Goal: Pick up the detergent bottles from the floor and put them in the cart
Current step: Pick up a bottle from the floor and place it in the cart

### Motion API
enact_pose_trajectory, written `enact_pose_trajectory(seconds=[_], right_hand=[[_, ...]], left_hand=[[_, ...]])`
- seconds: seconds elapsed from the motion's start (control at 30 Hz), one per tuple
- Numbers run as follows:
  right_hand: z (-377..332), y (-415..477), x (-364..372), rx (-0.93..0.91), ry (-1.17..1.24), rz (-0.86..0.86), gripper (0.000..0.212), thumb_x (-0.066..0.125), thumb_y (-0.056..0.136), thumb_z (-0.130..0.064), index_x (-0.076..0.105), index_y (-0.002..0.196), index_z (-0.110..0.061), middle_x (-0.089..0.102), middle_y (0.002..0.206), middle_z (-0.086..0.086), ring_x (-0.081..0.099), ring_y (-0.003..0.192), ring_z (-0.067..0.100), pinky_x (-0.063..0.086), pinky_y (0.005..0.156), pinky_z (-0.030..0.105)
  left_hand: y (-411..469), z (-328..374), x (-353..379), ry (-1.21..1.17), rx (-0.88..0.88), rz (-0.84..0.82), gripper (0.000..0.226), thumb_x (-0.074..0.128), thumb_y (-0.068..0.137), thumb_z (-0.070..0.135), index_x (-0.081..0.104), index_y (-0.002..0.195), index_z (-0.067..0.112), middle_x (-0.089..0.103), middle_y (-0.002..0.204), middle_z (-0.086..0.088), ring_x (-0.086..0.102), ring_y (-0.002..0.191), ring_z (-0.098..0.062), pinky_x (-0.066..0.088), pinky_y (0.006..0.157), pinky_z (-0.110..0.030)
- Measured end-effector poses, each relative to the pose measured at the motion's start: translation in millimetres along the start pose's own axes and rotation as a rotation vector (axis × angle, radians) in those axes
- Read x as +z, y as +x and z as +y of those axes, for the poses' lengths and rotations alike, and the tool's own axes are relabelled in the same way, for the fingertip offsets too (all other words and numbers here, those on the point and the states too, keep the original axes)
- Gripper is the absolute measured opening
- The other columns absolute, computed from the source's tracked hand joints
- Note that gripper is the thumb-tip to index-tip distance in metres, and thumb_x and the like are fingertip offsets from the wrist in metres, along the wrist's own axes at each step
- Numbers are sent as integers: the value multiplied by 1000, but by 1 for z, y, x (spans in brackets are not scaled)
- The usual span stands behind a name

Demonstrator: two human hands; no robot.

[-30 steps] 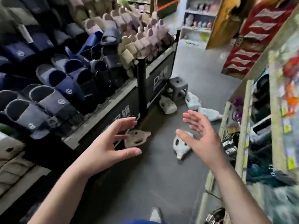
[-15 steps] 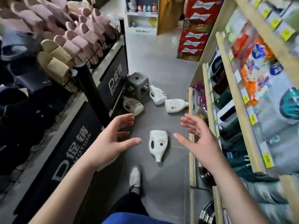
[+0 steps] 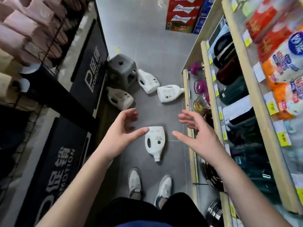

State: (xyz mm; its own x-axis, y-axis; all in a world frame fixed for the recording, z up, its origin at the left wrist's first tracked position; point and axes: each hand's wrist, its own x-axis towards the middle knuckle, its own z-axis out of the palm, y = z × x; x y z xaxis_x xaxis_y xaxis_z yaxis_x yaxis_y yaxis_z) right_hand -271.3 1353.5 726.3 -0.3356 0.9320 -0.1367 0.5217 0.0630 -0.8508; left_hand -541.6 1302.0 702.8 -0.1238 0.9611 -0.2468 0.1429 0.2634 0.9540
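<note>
From the head camera the view falls down a narrow shop aisle onto a grey floor (image 3: 152, 38); the left hand (image 3: 121, 135) reaches forward with fingers spread and curled, holding nothing, its thumb tip overlapping in view the base corner of the nearest detergent bottle (image 3: 155, 141), though whether it touches cannot be told; the right hand (image 3: 196, 135) is likewise released, palm turned inward, fingers apart, empty, to the right of that bottle; the bottle is white, lies flat on the floor between the two hands, its neck pointing toward the person's two pale shoes (image 3: 147, 185); three more white bottles lie farther up the aisle; one bottle (image 3: 120, 98) lies against the foot of the dark promotion stand (image 3: 85, 89) on the left; a second bottle (image 3: 148, 81) leans beside a grey plastic stool (image 3: 122, 68); a third bottle (image 3: 169, 93) lies on its side with its cap next to the wooden shelf unit (image 3: 211, 89) on the right; that shelf carries dark bags, containers and coloured packets, partly blurred; pink slippers (image 3: 21, 27) hang above the stand at upper left; red cartons (image 3: 182, 13) stand at the far end of the aisle; no cart appears in this view.
</note>
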Motion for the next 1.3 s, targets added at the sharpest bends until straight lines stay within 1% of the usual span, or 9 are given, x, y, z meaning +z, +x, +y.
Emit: enact_pose_trajectory(seconds=[0.13, 0.27, 0.4, 0.5, 0.7, 0.83, 1.07, 1.23, 1.3], right_hand=[[40, 60, 13, 63, -14, -59, 73, 88, 82, -30, 51, 145, -28, 63, 136, -16, 61, 124, -3, 45, 109, 21], [106, 124, 37, 112, -36, -113, 72, 88, 82, -27, 52, 144, -24, 64, 134, -10, 62, 119, -2, 48, 109, 28], [201, 179, 82, 167, -40, -138, 71, 88, 82, -26, 53, 143, -20, 65, 133, -4, 64, 116, 3, 47, 105, 19], [284, 215, 126, 182, -96, -216, 74, 88, 82, -29, 51, 145, -19, 64, 134, -3, 64, 116, 6, 42, 95, 4], [451, 283, 225, 137, -377, -470, 88, 87, 82, -35, 42, 154, -13, 59, 141, 9, 59, 128, 25, 43, 113, 39], [529, 317, 288, 95, -657, -628, 94, 83, 82, -47, 37, 157, -15, 51, 152, 11, 46, 142, 31, 37, 116, 38], [590, 343, 365, -5, -965, -696, 100, 86, 72, -59, 39, 149, -16, 44, 150, 12, 44, 140, 35, 37, 112, 47], [600, 348, 362, 69, -952, -624, 108, 87, 67, -66, 36, 151, -20, 46, 147, 10, 43, 140, 34, 40, 109, 49], [604, 344, 355, 132, -907, -576, 107, 86, 67, -66, 36, 150, -22, 46, 145, 10, 43, 139, 33, 40, 108, 49]], left_hand=[[40, -36, 15, 11, -103, 47, 89, 86, 72, 44, 45, 149, 24, 58, 139, 12, 57, 127, 3, 51, 106, -27], [85, -106, 49, -7, -218, 139, 88, 85, 73, 39, 44, 148, 18, 57, 134, 9, 57, 116, 9, 47, 86, -3], [138, -214, 103, -101, -385, 236, 97, 84, 65, 48, 43, 147, 15, 59, 134, -2, 62, 119, -8, 50, 85, -9], [174, -309, 146, -148, -500, 287, 94, 89, 74, 41, 38, 150, 17, 55, 137, 0, 59, 120, -6, 47, 84, -7], [213, -516, 234, -208, -833, 409, 112, 92, 72, 45, 27, 156, 9, 44, 152, -7, 50, 136, -20, 39, 111, -30], [224, -617, 280, -167, -1003, 429, 126, 95, 58, 57, 31, 152, 4, 45, 154, -16, 44, 145, -32, 38, 119, -45], [239, -691, 315, -230, -1078, 374, 114, 98, 60, 46, 27, 139, 7, 50, 145, -18, 55, 131, -34, 47, 110, -40], [239, -701, 304, -172, -985, 358, 102, 100, 58, 42, 29, 125, 13, 55, 139, -13, 60, 125, -31, 51, 107, -44], [240, -696, 293, -143, -966, 332, 103, 100, 58, 39, 28, 127, 15, 55, 137, -11, 63, 117, -29, 59, 94, -42]])
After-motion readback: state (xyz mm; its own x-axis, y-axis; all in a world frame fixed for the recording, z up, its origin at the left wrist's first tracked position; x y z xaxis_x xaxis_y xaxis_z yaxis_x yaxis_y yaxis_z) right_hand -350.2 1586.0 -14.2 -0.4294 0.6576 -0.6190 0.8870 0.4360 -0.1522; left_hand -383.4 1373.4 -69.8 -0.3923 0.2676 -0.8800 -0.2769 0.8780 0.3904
